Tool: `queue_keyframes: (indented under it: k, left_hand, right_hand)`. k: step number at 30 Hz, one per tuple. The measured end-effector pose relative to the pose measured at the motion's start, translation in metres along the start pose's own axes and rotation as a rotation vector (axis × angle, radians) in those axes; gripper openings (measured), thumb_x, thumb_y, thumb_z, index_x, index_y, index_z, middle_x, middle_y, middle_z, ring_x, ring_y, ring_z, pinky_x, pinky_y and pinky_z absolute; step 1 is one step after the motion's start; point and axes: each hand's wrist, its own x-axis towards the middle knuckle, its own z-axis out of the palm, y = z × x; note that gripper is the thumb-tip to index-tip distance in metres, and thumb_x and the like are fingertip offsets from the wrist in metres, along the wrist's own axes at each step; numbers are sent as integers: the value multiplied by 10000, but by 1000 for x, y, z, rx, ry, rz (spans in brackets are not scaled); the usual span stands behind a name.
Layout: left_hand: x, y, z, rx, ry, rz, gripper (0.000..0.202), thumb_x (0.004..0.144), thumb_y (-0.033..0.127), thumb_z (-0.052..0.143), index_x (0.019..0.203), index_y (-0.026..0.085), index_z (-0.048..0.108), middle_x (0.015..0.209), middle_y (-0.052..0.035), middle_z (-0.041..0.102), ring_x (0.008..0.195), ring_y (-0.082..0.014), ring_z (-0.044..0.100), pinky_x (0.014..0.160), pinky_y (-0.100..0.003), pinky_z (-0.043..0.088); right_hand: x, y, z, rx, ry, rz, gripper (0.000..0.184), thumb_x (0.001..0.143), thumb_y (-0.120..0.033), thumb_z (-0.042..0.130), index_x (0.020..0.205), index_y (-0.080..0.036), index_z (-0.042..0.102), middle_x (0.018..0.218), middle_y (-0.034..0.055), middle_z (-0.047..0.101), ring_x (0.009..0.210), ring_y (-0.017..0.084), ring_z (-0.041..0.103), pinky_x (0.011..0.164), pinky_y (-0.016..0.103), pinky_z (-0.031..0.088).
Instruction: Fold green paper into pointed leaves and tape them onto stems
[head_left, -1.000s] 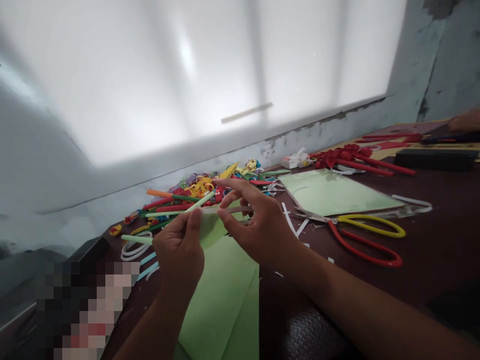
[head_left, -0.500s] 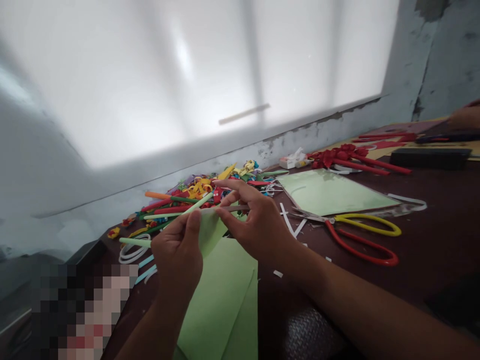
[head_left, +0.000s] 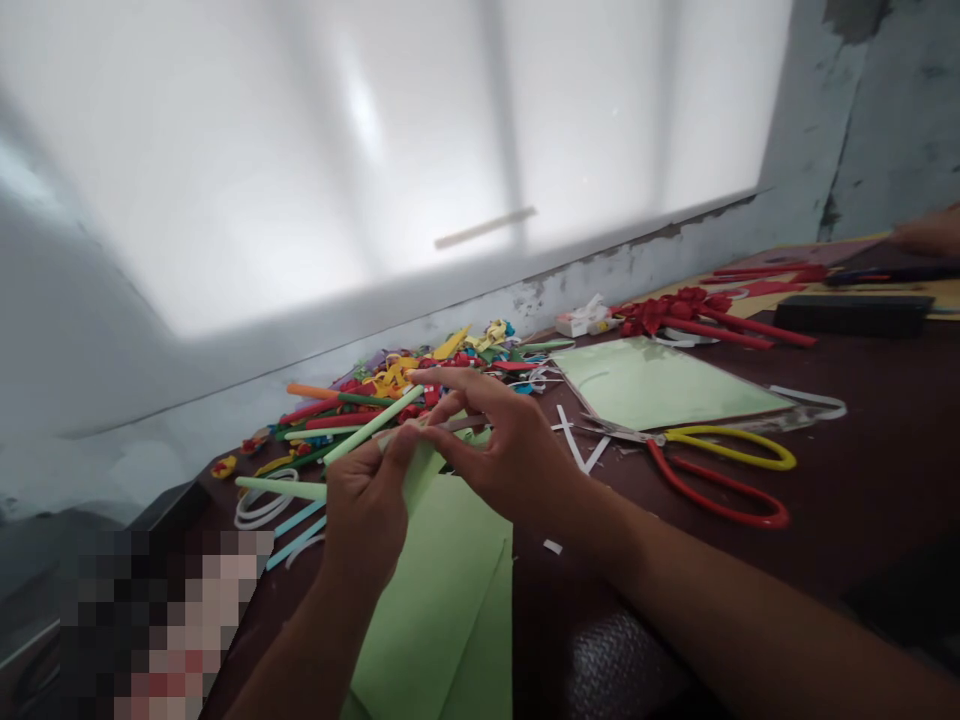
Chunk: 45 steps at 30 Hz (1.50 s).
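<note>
My left hand (head_left: 369, 510) is closed, its thumb and fingers pinching a small piece of light green paper (head_left: 421, 482). Thumb and fingertips of my right hand (head_left: 514, 435) press on the top edge of that same paper, close beside my left thumb. The paper's edge looks folded or rolled there, partly hidden by the fingers. A thin stick or strip (head_left: 472, 424) shows between my right fingers; what it is I cannot make out. Larger green sheets (head_left: 442, 590) lie below my hands.
Scissors (head_left: 657, 438) with red and yellow handles lie to the right, blades apart. Behind them sits a green sheet stack (head_left: 660, 385). A heap of coloured paper pieces (head_left: 397, 375) lies along the wall. Red paper flowers (head_left: 675, 312) and another person's hand (head_left: 930, 233) appear at far right.
My hands have drawn closer together, the left moving slightly right. Less of the held green paper shows between them, and its top edge is more covered by my fingers.
</note>
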Motion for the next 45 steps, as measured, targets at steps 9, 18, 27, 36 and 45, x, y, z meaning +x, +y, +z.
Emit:
queue_keyframes:
  k: [9,18,27,36,45]
  left_hand:
    - [3,18,7,-240,38,-291,464,510,538,939,685,146,762,625,-80,744,569,-246,733,569,-339,620]
    - [3,21,5,-303,47,-346,434,450,458,978,645,146,749,571,-57,724,540,-234,727,592,-332,633]
    - [0,20,6,-262,-25,-327,456,516,457,949,809,145,793,708,-79,777,636,-246,754,625,-320,629]
    - [4,14,0,-188,-37,-320,382,557,385,952,824,162,794,677,-32,764,620,-194,744,588,-236,600]
    - [4,20,-4,-242,-138,-449,349,584,350,938,809,131,786,652,-66,753,530,-187,712,529,-238,579]
  right_hand:
    - [3,2,-8,-29,15,90,446,842,-161,692,1273,-265,637,879,-26,751,828,182,705,732,322,528]
    - [5,3,-8,13,-9,143,505,814,-140,711,1301,-228,611,845,-24,746,587,118,541,514,252,368]
    - [6,4,-11,-6,-48,116,474,844,-160,695,1302,-254,622,854,-27,746,623,132,587,605,276,442]
    - [3,-3,-11,-233,-36,55,235,880,-211,713,1115,-200,714,1062,64,726,987,226,681,858,363,506]
    - [4,-7,-26,-410,-12,45,166,836,-263,800,998,-248,774,998,35,679,866,196,665,815,357,507]
